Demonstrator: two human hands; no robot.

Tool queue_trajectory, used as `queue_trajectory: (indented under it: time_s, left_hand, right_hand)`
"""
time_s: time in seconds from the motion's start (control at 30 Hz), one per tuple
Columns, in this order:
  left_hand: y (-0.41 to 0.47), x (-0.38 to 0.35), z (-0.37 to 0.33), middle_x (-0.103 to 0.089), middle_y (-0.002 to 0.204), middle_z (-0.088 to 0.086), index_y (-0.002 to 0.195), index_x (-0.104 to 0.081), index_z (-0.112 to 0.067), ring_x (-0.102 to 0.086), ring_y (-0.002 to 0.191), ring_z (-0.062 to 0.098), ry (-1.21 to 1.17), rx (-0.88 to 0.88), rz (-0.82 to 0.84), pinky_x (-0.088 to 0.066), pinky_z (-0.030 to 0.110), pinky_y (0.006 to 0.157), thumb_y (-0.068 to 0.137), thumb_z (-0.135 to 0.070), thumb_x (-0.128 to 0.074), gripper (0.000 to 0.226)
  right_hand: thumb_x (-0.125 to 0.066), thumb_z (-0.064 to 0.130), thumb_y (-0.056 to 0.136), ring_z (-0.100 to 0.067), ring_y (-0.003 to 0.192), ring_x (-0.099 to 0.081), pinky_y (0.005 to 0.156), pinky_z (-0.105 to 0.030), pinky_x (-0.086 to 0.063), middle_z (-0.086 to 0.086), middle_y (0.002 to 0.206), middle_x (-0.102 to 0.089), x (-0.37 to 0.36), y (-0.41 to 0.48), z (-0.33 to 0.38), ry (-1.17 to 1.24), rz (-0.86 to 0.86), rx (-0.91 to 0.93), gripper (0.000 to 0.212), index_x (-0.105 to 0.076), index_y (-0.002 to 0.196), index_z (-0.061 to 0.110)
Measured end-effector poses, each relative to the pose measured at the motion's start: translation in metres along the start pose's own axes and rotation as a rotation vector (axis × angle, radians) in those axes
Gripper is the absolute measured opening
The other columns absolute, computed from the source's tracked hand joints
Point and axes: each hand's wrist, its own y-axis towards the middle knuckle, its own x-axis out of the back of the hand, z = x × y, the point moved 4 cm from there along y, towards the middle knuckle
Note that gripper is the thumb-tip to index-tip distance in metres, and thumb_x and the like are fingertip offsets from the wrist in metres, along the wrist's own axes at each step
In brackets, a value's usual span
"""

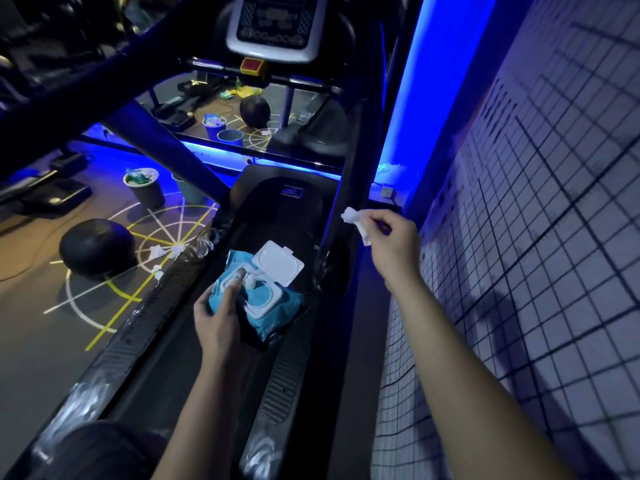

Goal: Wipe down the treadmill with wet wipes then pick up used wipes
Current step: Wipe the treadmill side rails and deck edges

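The left hand [218, 320] gripped the pack [263, 299] by its near left edge, above the treadmill [287, 375] belt, with one digit laid across the top at the opening. The lid [278, 263] stood flipped open and a tuft of the next sheet showed in the slot. The right hand [394, 237] pinched a crumpled wipe [353, 218] between thumb and fingers. It held the wipe up just beside the right upright [341, 188], near the tiled wall [554, 237]. I could not tell whether the wipe touched the upright.

Three used wipes [157, 252] lay on the floor [34, 341] left of the treadmill, near a black ball [97, 249]. A bin [145, 190] holding rubbish stood further off.

Assessment:
- **Wipe:** It looked light, limp and damp, and likely to bunch and cling. Held by a pinch it would offer little surface, so it would probably clean better spread under flat fingers.
- **Pack:** It looked soft and prone to sagging. It wanted support underneath and a finger beside the slot while a sheet was drawn.
- **Used wipes:** They should lift with a plain pinch at the bunched middle. They appeared neither heavy nor fragile.
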Motion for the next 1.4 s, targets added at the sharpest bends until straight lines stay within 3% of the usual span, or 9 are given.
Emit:
queue_trajectory:
  time_s: [0.17,0.3,0.43,0.57,0.8,0.9,1.03,1.3,1.4]
  left_hand:
    - [0.003,0.004,0.000,-0.075,0.116,0.013,0.122,-0.059,-0.023,-0.076,0.101,0.030,0.003,-0.004,0.000,-0.060,0.054,0.090,0.078,-0.033,-0.090,0.055]
    - [0.003,0.005,-0.001,-0.075,0.113,0.012,0.118,-0.059,-0.024,-0.075,0.099,0.029,0.022,-0.007,-0.025,-0.061,0.053,0.089,0.078,-0.032,-0.090,0.051]
    - [0.001,0.004,-0.001,-0.075,0.114,0.014,0.119,-0.061,-0.023,-0.076,0.098,0.029,0.002,-0.005,-0.038,-0.061,0.056,0.089,0.069,-0.038,-0.094,0.062]
    - [0.002,0.003,0.005,-0.074,0.116,0.016,0.120,-0.059,-0.024,-0.076,0.099,0.032,-0.041,0.017,-0.031,-0.061,0.055,0.086,0.077,-0.030,-0.091,0.054]
    - [0.020,0.002,0.017,-0.073,0.111,0.009,0.130,-0.054,-0.015,-0.075,0.082,0.015,-0.002,0.050,0.014,-0.063,0.032,0.065,0.089,-0.023,-0.082,0.050]
    - [0.032,0.006,0.024,-0.071,0.114,0.011,0.133,-0.054,-0.012,-0.074,0.094,0.022,0.027,0.056,0.046,-0.065,0.035,0.073,0.092,-0.022,-0.079,0.050]
    - [0.056,0.022,0.039,-0.074,0.114,0.011,0.123,-0.059,-0.019,-0.075,0.102,0.028,0.011,0.079,0.048,-0.061,0.053,0.090,0.084,-0.030,-0.086,0.050]
    - [0.099,0.014,0.077,-0.071,0.113,0.004,0.124,-0.057,-0.017,-0.075,0.091,0.012,-0.011,0.090,0.195,-0.061,0.028,0.072,0.085,-0.027,-0.086,0.050]
    - [0.114,0.018,0.092,-0.071,0.117,0.005,0.123,-0.059,-0.019,-0.075,0.097,0.016,-0.019,0.100,0.218,-0.064,0.037,0.080,0.081,-0.032,-0.089,0.053]
  right_hand:
    - [-0.061,0.003,0.099,-0.017,0.095,-0.064,0.089,-0.028,-0.054,-0.008,0.106,-0.063,-0.021,-0.057,-0.012,-0.285,-0.116,0.428,0.018,-0.072,0.113,0.001]
    - [-0.060,0.000,0.100,-0.023,0.099,-0.066,0.093,-0.028,-0.055,-0.013,0.108,-0.063,-0.017,-0.093,-0.023,-0.375,-0.151,0.605,0.021,-0.070,0.119,-0.003]
    - [-0.059,-0.002,0.099,-0.023,0.097,-0.065,0.090,-0.029,-0.058,-0.011,0.107,-0.066,-0.041,-0.119,-0.033,-0.498,0.031,0.737,0.023,-0.071,0.118,-0.001]
    - [-0.076,-0.013,0.080,-0.024,0.094,-0.065,0.078,-0.031,-0.060,-0.008,0.108,-0.062,-0.043,-0.127,-0.052,-0.537,0.220,0.622,0.038,-0.071,0.116,-0.001]
    - [-0.065,-0.003,0.096,-0.024,0.094,-0.065,0.085,-0.029,-0.058,-0.013,0.106,-0.067,-0.018,-0.088,0.005,-0.512,-0.134,0.738,0.020,-0.075,0.113,0.000]
    - [-0.062,-0.005,0.097,-0.030,0.086,-0.062,0.081,-0.033,-0.055,-0.017,0.104,-0.068,-0.041,-0.089,-0.005,-0.733,-0.137,0.817,0.020,-0.074,0.114,-0.002]
    - [-0.062,-0.013,0.094,-0.031,0.094,-0.061,0.085,-0.031,-0.054,-0.020,0.108,-0.067,-0.039,-0.096,-0.011,-0.843,-0.035,0.852,0.030,-0.068,0.123,-0.006]
    - [-0.059,-0.019,0.087,-0.031,0.097,-0.058,0.076,-0.034,-0.057,-0.017,0.110,-0.066,-0.078,-0.119,-0.024,-1.073,0.272,0.929,0.037,-0.066,0.122,-0.007]
    - [-0.058,-0.024,0.065,-0.029,0.092,-0.053,0.064,-0.036,-0.056,-0.013,0.104,-0.064,-0.101,-0.124,-0.040,-1.236,0.447,0.813,0.053,-0.067,0.114,-0.004]
